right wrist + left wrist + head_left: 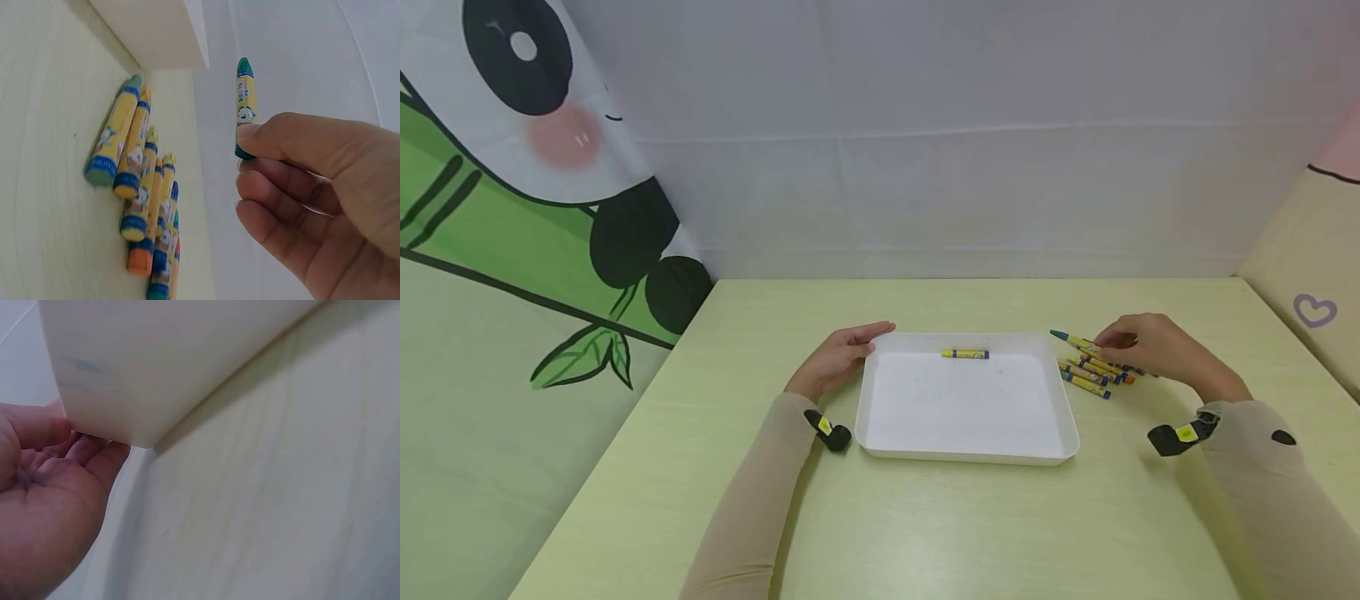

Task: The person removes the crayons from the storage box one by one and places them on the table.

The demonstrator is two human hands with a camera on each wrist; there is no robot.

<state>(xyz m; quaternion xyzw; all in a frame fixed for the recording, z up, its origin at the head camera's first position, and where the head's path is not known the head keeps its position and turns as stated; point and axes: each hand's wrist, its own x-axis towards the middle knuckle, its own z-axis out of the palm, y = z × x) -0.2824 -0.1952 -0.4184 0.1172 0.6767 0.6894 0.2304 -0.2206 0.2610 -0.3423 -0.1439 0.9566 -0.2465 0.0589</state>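
A shallow white tray (pixel 962 408) stands on the table, and my left hand (pixel 835 358) holds its far left corner. Thumb and fingers of the left hand (pixel 56 487) close around the tray's rim in the left wrist view. My right hand (pixel 1157 346) pinches a green crayon (pixel 246 94) by its lower end between thumb and fingers, tip pointing up in the right wrist view. Below that hand, right of the tray, several crayons (pixel 134 162) lie in a loose pile. One yellow-wrapped crayon (pixel 966 354) lies inside the tray near the far wall.
The pale wooden table (pixel 955 533) meets a light cloth backdrop (pixel 955 200) behind the tray. Cartoon-printed cloth (pixel 482 375) hangs at the left, and another printed panel (pixel 1315 275) borders the right side.
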